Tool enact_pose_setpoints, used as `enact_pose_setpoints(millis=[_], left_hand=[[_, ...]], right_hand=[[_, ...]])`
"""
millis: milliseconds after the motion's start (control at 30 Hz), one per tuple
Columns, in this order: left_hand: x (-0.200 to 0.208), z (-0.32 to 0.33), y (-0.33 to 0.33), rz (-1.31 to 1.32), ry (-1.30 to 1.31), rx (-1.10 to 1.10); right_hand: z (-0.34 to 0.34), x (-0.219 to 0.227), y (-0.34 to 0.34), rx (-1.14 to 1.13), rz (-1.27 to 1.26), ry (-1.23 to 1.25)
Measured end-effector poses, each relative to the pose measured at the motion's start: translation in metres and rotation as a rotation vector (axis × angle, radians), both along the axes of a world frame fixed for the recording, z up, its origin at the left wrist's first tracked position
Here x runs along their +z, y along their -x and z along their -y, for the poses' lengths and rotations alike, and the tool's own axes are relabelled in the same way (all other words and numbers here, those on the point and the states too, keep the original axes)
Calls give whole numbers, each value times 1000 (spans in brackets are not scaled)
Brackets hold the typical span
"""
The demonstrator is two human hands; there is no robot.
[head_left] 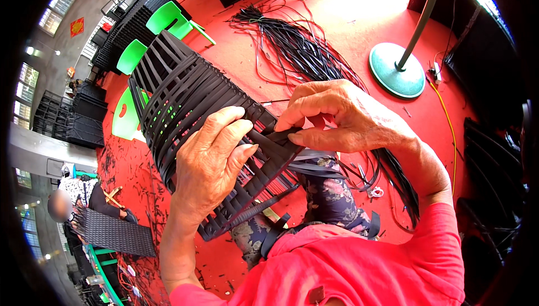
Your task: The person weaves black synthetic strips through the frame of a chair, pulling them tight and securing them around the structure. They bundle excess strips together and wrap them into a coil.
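Note:
A black frame partly woven with flat plastic strips (185, 90) leans across my lap, its narrower far end reaching to the upper left. My right hand (342, 118) pinches a flat black strip (284, 137) between thumb and fingers at the frame's right edge. On the near part of the weave lies my left hand (210, 163), fingers bent and thumb apart from them, with nothing visible between. Loose strip ends (317, 165) hang off the right side, over my knee. What lies under my left palm is hidden.
A bundle of long black strips (303, 48) lies on the red floor ahead. Right of it stands a pole on a round green base (397, 70), near a yellow cable (447, 115). Green chairs (132, 56) stand at left. A person (84, 191) sits farther left beside a woven panel (120, 231).

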State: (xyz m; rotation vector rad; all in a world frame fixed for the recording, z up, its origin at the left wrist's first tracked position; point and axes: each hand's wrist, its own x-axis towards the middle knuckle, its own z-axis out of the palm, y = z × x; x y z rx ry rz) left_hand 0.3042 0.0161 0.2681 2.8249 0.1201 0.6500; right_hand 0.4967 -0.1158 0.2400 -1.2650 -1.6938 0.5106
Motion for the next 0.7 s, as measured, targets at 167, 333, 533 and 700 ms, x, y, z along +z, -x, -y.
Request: enact_pose_setpoints(millis=[167, 333, 533, 700], left_hand=[[-1, 1, 1, -48, 26, -4], [2, 0, -1, -41, -32, -53], [-2, -2, -4, 21, -19, -128], [-4, -3, -4, 12, -17, -108]], right_hand=[[-4, -2, -3, 67, 105, -102], [-12, -4, -9, 146, 142, -138], [1, -2, -5, 25, -173, 50], [7, 2, -8, -104, -49, -20]])
